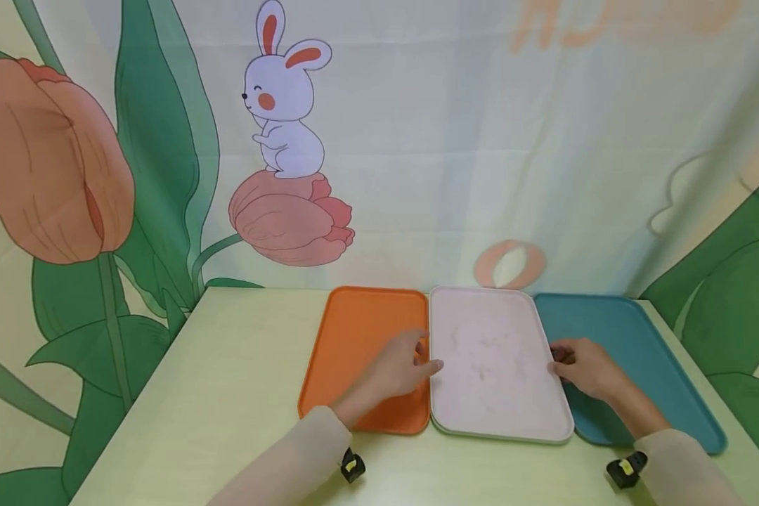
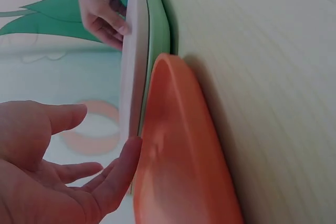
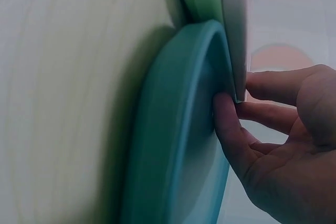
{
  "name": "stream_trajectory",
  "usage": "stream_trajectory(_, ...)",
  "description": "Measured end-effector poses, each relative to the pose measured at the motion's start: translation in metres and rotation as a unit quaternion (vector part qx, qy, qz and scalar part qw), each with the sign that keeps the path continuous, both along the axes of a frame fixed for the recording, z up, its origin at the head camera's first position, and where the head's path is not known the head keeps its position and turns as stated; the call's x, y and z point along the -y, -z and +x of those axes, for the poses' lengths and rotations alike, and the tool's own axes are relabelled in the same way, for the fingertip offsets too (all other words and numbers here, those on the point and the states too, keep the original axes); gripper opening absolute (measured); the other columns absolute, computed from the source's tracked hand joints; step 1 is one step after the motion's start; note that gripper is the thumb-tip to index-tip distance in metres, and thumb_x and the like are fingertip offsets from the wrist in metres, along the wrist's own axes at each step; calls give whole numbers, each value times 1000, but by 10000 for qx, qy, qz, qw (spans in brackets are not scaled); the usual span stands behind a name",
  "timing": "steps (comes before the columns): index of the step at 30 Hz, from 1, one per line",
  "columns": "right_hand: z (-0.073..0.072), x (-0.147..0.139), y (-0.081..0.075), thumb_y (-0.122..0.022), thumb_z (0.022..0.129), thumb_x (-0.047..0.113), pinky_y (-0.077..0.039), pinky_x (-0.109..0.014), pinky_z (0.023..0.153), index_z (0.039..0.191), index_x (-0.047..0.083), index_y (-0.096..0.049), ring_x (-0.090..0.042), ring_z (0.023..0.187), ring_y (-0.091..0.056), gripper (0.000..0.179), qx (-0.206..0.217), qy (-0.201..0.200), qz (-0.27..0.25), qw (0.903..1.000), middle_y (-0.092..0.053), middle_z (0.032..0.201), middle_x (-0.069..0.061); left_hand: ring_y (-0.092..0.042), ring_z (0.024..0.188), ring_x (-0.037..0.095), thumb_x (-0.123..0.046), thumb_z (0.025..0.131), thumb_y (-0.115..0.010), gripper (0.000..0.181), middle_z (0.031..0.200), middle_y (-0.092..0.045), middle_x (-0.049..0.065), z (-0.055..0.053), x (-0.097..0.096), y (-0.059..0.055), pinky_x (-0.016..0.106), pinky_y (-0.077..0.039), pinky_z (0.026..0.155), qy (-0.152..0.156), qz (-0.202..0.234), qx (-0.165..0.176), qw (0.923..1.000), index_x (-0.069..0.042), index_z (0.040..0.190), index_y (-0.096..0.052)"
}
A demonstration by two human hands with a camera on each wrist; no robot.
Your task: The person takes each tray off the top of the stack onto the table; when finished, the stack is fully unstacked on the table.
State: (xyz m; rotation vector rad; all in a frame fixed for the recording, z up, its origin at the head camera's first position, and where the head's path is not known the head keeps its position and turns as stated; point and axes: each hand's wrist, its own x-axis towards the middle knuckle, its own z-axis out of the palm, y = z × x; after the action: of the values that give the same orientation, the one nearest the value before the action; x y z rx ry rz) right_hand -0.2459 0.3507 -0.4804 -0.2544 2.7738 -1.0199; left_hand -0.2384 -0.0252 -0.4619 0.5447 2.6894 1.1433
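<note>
Head view: four rectangular, round-cornered trays on one bench (image 1: 196, 393); orange tray (image 1: 348, 337) left of white tray (image 1: 493, 358), teal tray (image 1: 639, 351) right of it. Left wrist view: white tray stacked on smooth green tray (image 2: 159, 30); left grip (image 2: 47, 192) spread at the white tray's left edge. Right wrist view: right grip (image 3: 294, 161) pinches the white tray's right edge.

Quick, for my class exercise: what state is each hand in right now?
Left hand: open, holding nothing, beside the edge of the pale pink tray.
Right hand: closed, pinching that tray's opposite edge.
</note>
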Motion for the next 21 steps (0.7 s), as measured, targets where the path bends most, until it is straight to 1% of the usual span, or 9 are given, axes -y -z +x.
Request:
stream_trajectory(2, 0, 0, 0, -64, 103, 3, -64, -42, 76, 140, -24, -49, -32, 95, -70, 48, 28, -6, 12, 10000, -67, 107, -22, -61, 98, 18, -38, 101, -73, 70, 116, -66, 8, -2, -9, 3, 31, -54, 81, -44, -301, 2, 9995, 1, 154, -49)
stream_trajectory(4, 1, 1, 0, -64, 104, 3, -64, -42, 76, 140, -24, -49, -32, 95, -70, 48, 20, 10, 13, 10000, -67, 107, -22, -58, 97, 21, -38, 101, -73, 70, 115, -64, 9, -5, -16, 5, 34, -53, 81, -146, -473, 38, 9988, 2, 153, -48)
stream_trajectory(8, 1, 1, -1, -64, 104, 3, -64, -42, 76, 141, -25, -48, -33, 95, -70, 49, -15, 16, -2, 10000, -67, 107, -22, -55, 98, 23, -35, 100, -75, 66, 122, -60, 13, -12, -24, 11, 36, -52, 83, -415, -626, 58, 9972, 5, 147, -51)
stream_trajectory(12, 1, 0, -2, -64, 104, 2, -64, -42, 77, 141, -25, -47, -34, 96, -69, 49, 2, 27, 9, 10000, -66, 107, -23, -56, 96, 23, -28, 97, -79, 56, 124, -60, 15, -19, -29, 18, 36, -53, 83, -482, -678, -1, 9965, 4, 137, -55)
stream_trajectory(14, 2, -1, -2, -64, 104, 2, -64, -42, 76, 141, -25, -47, -34, 97, -70, 49, -5, 29, 33, 10000, -66, 108, -23, -57, 94, 23, -24, 96, -80, 52, 120, -60, 14, -21, -31, 20, 35, -53, 82, -475, -654, -22, 9967, 2, 133, -56)
stream_trajectory(16, 3, -1, -2, -65, 103, 3, -64, -42, 76, 141, -25, -48, -34, 96, -70, 49, -31, 24, 80, 10000, -67, 108, -23, -56, 91, 23, -20, 95, -81, 47, 113, -60, 11, -23, -32, 21, 34, -52, 78, -469, -559, -4, 9973, 1, 129, -56)
stream_trajectory(21, 2, 0, -1, -65, 104, 4, -64, -42, 76, 142, -24, -48, -33, 95, -70, 50, -10, -49, 72, 10000, -67, 108, -23, -53, 74, 20, -7, 94, -74, 26, 90, -56, 5, -22, -28, 21, 29, -44, 60, -523, -218, 168, 9983, -2, 114, -57)
